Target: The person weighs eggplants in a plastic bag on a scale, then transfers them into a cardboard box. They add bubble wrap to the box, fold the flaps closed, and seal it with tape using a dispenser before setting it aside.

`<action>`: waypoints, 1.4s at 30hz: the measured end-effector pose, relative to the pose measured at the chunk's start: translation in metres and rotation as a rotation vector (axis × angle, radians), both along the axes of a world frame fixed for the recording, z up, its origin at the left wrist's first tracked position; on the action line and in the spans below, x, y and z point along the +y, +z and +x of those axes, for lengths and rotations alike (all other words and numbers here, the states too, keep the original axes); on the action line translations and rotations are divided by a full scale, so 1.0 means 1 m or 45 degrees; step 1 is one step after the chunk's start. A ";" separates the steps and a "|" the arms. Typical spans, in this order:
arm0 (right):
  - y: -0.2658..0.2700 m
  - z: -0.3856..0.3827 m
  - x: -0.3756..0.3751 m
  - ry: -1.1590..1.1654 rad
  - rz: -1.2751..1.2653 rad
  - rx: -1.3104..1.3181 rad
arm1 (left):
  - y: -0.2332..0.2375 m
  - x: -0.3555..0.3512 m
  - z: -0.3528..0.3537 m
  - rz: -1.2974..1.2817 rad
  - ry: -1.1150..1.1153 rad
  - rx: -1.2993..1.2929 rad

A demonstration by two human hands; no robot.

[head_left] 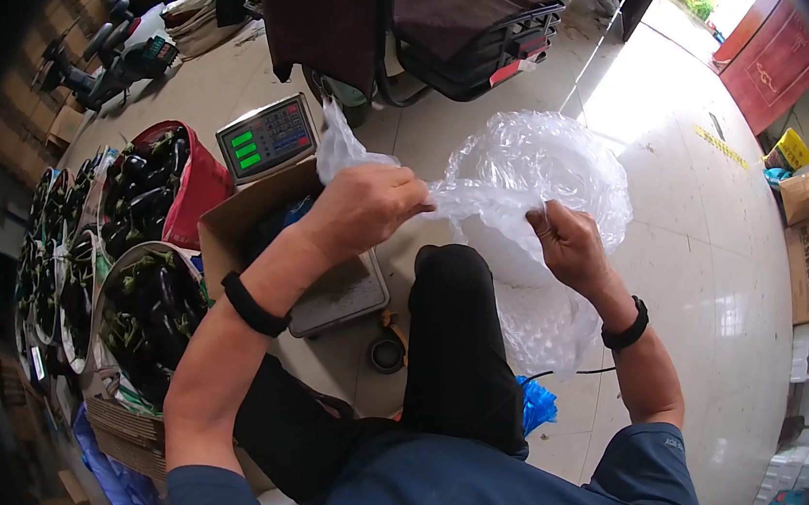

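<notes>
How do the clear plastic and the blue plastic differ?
The clear plastic is see-through, the blue plastic looks opaque. The clear plastic spreads larger than the blue plastic. The left hand and right hand hold the clear plastic; neither touches the blue plastic. Both look crumpled.

Clear, crinkled plastic sheeting [541, 149] is held up, bunched into a narrow band, its loose end raised at left, its puffed, partly dimpled bulk spread at right.
</notes>
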State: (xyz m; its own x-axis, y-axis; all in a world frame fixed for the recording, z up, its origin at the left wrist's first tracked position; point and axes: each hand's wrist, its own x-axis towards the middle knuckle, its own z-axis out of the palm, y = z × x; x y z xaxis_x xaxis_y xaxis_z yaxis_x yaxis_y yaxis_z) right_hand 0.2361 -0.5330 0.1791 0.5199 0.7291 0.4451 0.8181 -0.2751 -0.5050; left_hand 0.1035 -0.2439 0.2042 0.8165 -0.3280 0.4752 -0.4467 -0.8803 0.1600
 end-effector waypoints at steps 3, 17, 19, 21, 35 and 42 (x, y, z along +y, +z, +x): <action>0.006 -0.019 0.021 0.211 0.278 0.054 | 0.008 -0.027 0.005 -0.156 -0.087 -0.080; 0.018 -0.007 0.073 0.253 0.210 0.137 | 0.004 0.013 0.004 -0.647 0.207 -0.205; 0.024 -0.027 0.092 0.410 0.106 0.065 | 0.002 -0.004 -0.003 -0.366 0.082 -0.106; 0.019 -0.013 0.083 0.380 0.167 0.019 | 0.006 0.013 -0.015 -0.398 0.171 -0.162; -0.086 0.207 -0.105 -1.080 -0.941 -0.268 | 0.048 0.243 -0.138 -0.581 1.499 -0.511; -0.013 0.039 0.151 0.287 -0.375 0.858 | -0.013 0.252 -0.110 -1.133 1.267 -0.435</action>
State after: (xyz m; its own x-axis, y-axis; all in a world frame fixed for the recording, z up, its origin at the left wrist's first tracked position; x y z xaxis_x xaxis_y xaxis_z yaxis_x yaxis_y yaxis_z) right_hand 0.2752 -0.3816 0.1665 0.4348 0.8889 -0.1440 0.4117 -0.3385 -0.8461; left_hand -0.0067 0.0085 0.1910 0.3271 0.8375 0.4377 0.1746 -0.5088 0.8430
